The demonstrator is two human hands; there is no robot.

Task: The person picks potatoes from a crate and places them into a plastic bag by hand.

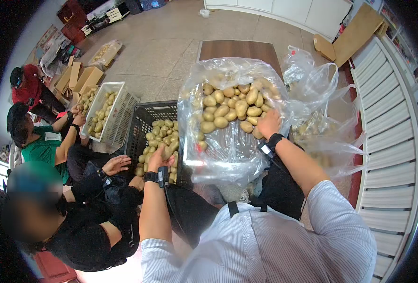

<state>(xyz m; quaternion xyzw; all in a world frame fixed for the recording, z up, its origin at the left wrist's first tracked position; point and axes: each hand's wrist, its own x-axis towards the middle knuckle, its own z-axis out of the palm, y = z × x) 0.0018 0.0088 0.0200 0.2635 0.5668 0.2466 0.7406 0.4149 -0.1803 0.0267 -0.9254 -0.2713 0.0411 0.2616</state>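
Note:
My left hand (159, 158) is over the black plastic crate (156, 107) of potatoes, its fingers closed around a potato (167, 152). At the right side of the potato heap (228, 104), my right hand (269, 124) curls down over a potato (257, 133); its fingertips are partly hidden. That heap lies in a clear plastic bag (228, 162) spread open in front of me, with bare plastic along its near side. Dark bands with small devices sit on both my wrists.
A co-worker's open hand (116, 165) is close to the black crate's left side. Beyond it, another person handles potatoes at a white crate (119, 111). Clear plastic bags (327, 125) lie right, beside a white radiator (385, 127). A brown board (239, 51) shows behind the heap.

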